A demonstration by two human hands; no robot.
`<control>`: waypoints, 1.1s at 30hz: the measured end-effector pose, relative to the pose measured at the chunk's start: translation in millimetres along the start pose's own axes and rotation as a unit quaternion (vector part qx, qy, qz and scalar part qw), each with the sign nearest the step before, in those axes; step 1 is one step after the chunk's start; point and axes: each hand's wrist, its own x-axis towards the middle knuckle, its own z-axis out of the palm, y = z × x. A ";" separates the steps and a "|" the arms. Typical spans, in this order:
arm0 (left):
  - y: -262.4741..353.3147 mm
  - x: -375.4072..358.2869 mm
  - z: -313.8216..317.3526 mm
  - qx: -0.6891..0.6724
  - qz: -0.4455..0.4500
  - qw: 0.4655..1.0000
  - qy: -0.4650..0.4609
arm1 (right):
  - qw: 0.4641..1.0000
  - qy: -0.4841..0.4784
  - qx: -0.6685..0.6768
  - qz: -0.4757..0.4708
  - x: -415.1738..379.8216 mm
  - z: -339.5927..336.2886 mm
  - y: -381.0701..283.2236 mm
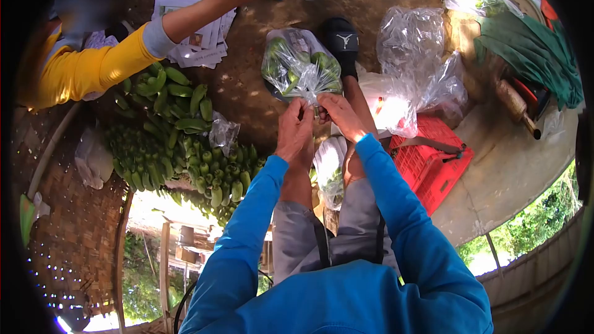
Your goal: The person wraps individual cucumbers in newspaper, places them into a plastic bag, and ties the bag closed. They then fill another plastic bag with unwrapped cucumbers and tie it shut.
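Observation:
A clear plastic bag [301, 65] filled with green fruit, likely bananas, rests on the ground in front of me. Its top is gathered into a pleated neck facing my body. My left hand [294, 127] pinches that neck from the left with closed fingers. From the other side, my right hand [341, 116] also grips the bunched plastic, fingertips almost touching the left ones. Something small shows between the fingertips, too small to name. Just beyond the bag is a black slide sandal [342, 38] on my foot.
Bunches of green bananas [204, 161] are piled on the left. Another person's yellow sleeve [99, 65] reaches across at upper left, over paper sheets [207, 40]. Right of me are empty plastic bags [411, 43], a red crate [427, 158] and a green cloth [526, 49].

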 end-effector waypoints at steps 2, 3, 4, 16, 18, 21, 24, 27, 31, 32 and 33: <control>-2.5 -1.8 -1.8 -0.026 0.011 1.000 0.000 | 1.000 -0.006 -0.004 -0.014 2.7 -0.3 5.5; -0.9 -3.1 -3.7 -0.044 0.002 0.999 0.020 | 1.000 -0.007 -0.003 -0.013 2.7 1.1 5.5; 1.1 -3.9 -5.4 -0.063 -0.006 0.997 0.040 | 1.000 0.004 -0.020 -0.014 2.8 1.9 4.6; 10.5 0.9 7.4 -0.077 -0.040 0.989 0.121 | 0.858 0.078 -0.434 -0.263 -18.2 11.9 0.7; 10.7 1.2 11.7 -0.115 -0.030 0.982 0.149 | 0.848 0.082 -0.473 -0.224 -20.1 19.5 -2.6; 9.9 5.1 13.6 -0.224 -0.079 0.963 0.130 | 0.837 0.078 -0.495 -0.219 -17.1 24.2 -0.4; 11.8 5.7 11.1 -0.406 -0.202 0.888 0.082 | 0.830 0.084 -0.504 -0.223 -16.8 23.1 2.6; 14.0 7.5 9.2 -0.538 -0.268 0.797 0.063 | 0.880 0.070 -0.416 -0.217 -18.4 19.9 -3.0; -0.3 2.9 12.5 -0.645 -0.282 0.710 0.002 | 0.866 0.107 -0.435 -0.223 -27.8 30.2 -22.4; -3.8 1.9 12.9 -0.648 -0.283 0.707 -0.003 | 0.854 0.121 -0.447 -0.236 -29.9 33.2 -25.8; -2.1 1.9 12.1 -0.649 -0.285 0.705 -0.008 | 0.842 0.135 -0.458 -0.249 -31.2 35.4 -26.9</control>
